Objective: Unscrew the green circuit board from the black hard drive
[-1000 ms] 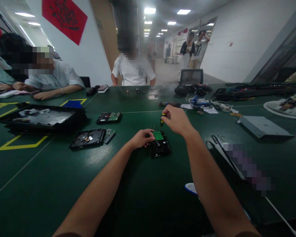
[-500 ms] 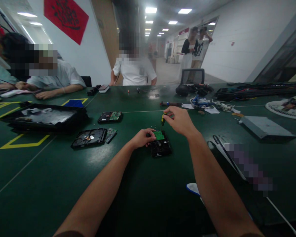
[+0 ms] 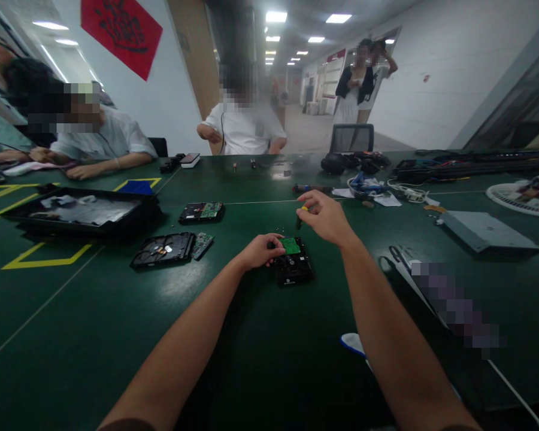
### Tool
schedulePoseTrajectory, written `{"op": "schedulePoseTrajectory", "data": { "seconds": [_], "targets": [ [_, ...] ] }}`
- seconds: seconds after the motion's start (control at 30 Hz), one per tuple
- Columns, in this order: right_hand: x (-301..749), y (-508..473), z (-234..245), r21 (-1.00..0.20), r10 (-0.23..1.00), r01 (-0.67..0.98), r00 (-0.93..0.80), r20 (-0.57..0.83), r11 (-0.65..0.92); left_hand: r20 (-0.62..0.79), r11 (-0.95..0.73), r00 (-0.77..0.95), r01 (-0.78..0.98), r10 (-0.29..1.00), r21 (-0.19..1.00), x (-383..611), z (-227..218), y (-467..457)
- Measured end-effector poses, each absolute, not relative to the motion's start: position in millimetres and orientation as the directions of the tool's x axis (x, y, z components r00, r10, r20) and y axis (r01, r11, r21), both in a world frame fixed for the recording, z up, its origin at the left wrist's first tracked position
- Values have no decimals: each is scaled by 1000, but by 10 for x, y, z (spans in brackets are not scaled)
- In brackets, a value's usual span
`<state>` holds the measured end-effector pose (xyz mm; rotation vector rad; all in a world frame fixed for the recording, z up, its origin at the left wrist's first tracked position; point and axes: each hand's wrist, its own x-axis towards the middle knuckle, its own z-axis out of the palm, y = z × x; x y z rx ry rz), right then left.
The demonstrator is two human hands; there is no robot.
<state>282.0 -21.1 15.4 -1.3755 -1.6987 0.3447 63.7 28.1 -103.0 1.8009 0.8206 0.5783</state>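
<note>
A black hard drive (image 3: 295, 270) with a green circuit board (image 3: 290, 245) lies on the dark green table in front of me. My left hand (image 3: 259, 251) is closed on the drive's left edge, thumb near the board. Something small and dark shows at those fingers; I cannot make out what it is. Above the drive's far right corner, my right hand (image 3: 327, 218) pinches a small screwdriver (image 3: 299, 223) by its yellow and dark handle. The screwdriver stands nearly upright, tip down at the board's far edge; its exact contact is too small to tell. Several tiny screws (image 3: 280, 229) lie just beyond the drive.
Left of me lie a second hard drive (image 3: 163, 250), a loose circuit board (image 3: 203, 244), another drive (image 3: 202, 212) and a black tray (image 3: 81, 209). A grey metal box (image 3: 489, 230) and a white fan grille (image 3: 523, 200) are at right. People sit across the table.
My right fingers have shifted around the screwdriver handle, and less of its yellow shows. The left hand and the drive stay in place. The person opposite has raised a forearm.
</note>
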Motion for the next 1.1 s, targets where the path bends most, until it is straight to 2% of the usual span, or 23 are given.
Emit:
{"op": "schedulePoseTrajectory", "data": {
  "seconds": [0.2, 0.3, 0.47, 0.57, 0.9, 1.1],
  "targets": [
    [2828, -174, 114, -896, 961, 362, 5, 276, 255, 31, -255, 666, 242, 746, 936, 634, -1058, 306],
    [2830, -167, 127, -931, 971, 287, 14, 240, 226, 31, -264, 669, 250, 743, 932, 631, -1065, 313],
    [2820, -169, 139, -893, 960, 366, -2, 280, 261, 39, -269, 667, 245, 744, 931, 632, -1069, 314],
    [2810, -167, 122, -903, 971, 374, 22, 238, 213, 25, -260, 664, 257, 747, 931, 633, -1066, 311],
    [2804, -176, 103, -979, 984, 141, -125, 127, 144, 26, -254, 662, 250, 749, 934, 625, -1055, 299],
    [2840, -139, 88, -932, 981, 308, -26, 192, 191, 16, -249, 660, 261, 751, 933, 620, -1055, 305]
  ]
}}
